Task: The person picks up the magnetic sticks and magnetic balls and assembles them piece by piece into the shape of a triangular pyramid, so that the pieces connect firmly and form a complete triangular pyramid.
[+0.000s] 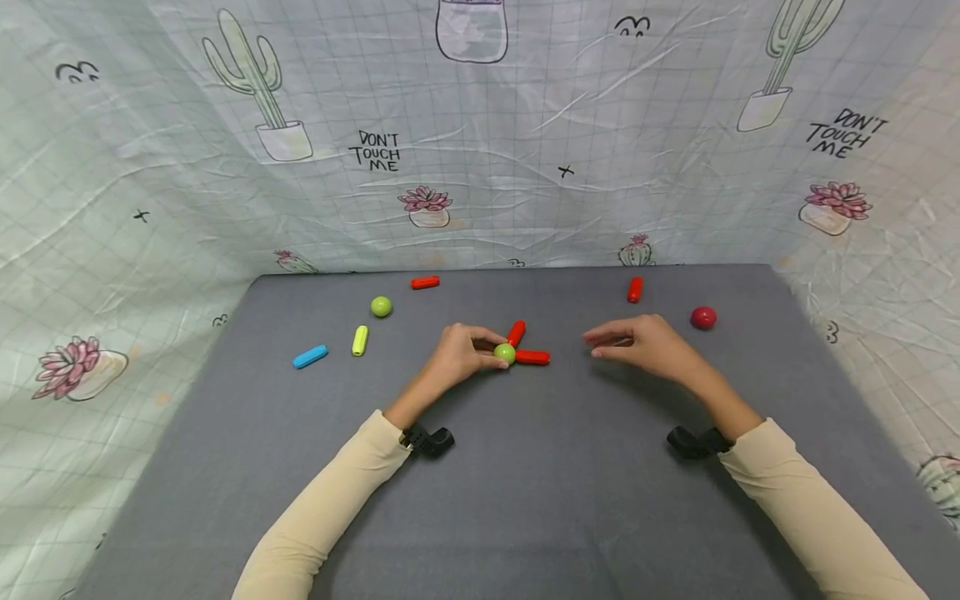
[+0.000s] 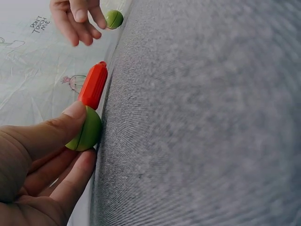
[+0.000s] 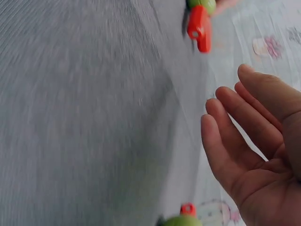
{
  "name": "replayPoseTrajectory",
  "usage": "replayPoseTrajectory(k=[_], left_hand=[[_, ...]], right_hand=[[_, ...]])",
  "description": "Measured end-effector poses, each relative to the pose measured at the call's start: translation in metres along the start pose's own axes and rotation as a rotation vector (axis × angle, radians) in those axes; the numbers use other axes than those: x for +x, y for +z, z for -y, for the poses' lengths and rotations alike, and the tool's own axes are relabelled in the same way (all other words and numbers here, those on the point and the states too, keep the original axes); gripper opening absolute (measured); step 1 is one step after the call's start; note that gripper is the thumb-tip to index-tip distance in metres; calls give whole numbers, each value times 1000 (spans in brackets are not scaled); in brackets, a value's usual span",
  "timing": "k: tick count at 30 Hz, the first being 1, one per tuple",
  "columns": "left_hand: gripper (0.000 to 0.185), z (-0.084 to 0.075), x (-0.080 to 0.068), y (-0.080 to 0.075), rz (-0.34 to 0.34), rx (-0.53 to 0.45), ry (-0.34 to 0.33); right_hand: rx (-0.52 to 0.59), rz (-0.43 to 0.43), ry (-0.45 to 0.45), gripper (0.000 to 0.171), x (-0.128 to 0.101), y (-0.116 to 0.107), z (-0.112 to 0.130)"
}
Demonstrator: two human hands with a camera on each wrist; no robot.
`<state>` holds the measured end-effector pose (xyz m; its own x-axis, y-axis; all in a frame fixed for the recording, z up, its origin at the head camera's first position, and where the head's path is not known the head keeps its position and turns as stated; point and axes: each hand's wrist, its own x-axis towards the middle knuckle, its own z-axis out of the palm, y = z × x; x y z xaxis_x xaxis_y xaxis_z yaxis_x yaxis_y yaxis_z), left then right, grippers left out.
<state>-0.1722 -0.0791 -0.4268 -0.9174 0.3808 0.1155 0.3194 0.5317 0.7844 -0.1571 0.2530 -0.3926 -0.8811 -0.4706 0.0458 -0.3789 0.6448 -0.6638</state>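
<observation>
My left hand [image 1: 467, 354] pinches a small green ball [image 1: 505, 355] between thumb and fingers, low over the grey table. Two short red plastic sticks meet at this ball: one red stick [image 1: 533, 357] points right, the other red stick [image 1: 517, 332] points away to the back. In the left wrist view, the green ball [image 2: 89, 132] shows a seam, and only one ridged red stick [image 2: 94, 84] is visible. To the right, my right hand [image 1: 637, 342] hovers above the table with relaxed fingers and holds nothing, as the right wrist view of that hand [image 3: 256, 136] confirms.
Left on the table [image 1: 525, 483] lie a blue stick [image 1: 311, 357], a yellow stick [image 1: 360, 341], a green ball [image 1: 381, 307] and a red stick [image 1: 425, 282]. Beyond my right hand are another red stick [image 1: 635, 290] and a red-topped ball [image 1: 703, 317]. A patterned cloth [image 1: 517, 167] hangs behind.
</observation>
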Motion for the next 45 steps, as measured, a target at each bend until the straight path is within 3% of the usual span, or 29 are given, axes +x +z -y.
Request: replayPoseTrajectory(k=[8,18,26,45], left_hand=[[31,0,0,0,-19,-5,-5],[31,1,-1,1,-26,-22,-16],[30,0,-2,1,-35,-43,-20],[30,1,-3,2,-47,-43,-15]], right_hand=[[-45,-135,35,28,-21,-23,-9],[-155,-221,75,32,-35,-39,-27],[-227,-209,114,35,-41,-46,-43],[-249,-193,144,35,-49,-49,-65]])
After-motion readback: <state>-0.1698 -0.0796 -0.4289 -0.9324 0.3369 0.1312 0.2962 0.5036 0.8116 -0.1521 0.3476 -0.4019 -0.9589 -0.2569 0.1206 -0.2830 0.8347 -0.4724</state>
